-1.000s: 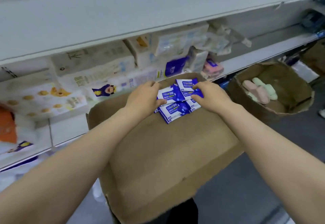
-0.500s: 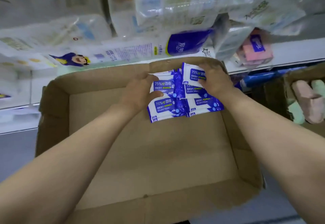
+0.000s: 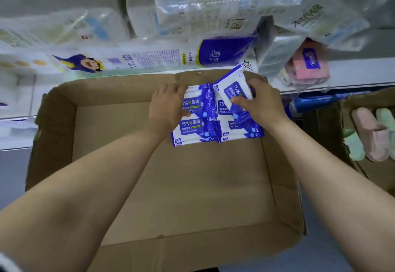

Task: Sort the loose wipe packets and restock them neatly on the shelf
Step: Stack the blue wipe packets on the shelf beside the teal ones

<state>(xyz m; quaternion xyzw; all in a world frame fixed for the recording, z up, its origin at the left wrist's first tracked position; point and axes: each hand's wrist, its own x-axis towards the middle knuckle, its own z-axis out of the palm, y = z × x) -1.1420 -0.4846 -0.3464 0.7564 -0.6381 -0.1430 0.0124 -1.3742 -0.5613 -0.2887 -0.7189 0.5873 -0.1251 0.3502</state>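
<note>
A head-worn camera looks down past two bare forearms into a shallow brown cardboard box [image 3: 192, 186] whose near wall runs off the bottom edge of the view. Blue and white alcohol wipe packets [image 3: 195, 127] lie flat in overlapping stacks at the box's far right corner, against its far wall; how many lie underneath is hidden by the hands and by the packets on top. The left hand [image 3: 167, 106] rests on the left side of the stacks with its fingers laid fairly straight over the packets, its fingertips hidden at the packets' edge. The right hand [image 3: 259, 100] holds one packet [image 3: 234, 88] tilted up off the pile, thumb on its printed face and fingers curled behind it, so part of the label is covered. Past the box's far wall a white shelf [image 3: 352, 73] carries plastic-wrapped tissue bundles [image 3: 192, 15], blurred and cut off at the top, a blue-labelled pack [image 3: 220, 52] and a small pink pack [image 3: 307, 66]. At the right edge a second brown container [image 3: 320, 126], partly out of view, holds pink and pale green slippers [image 3: 369, 132]. Grey floor [image 3: 12, 175] shows at the left.
</note>
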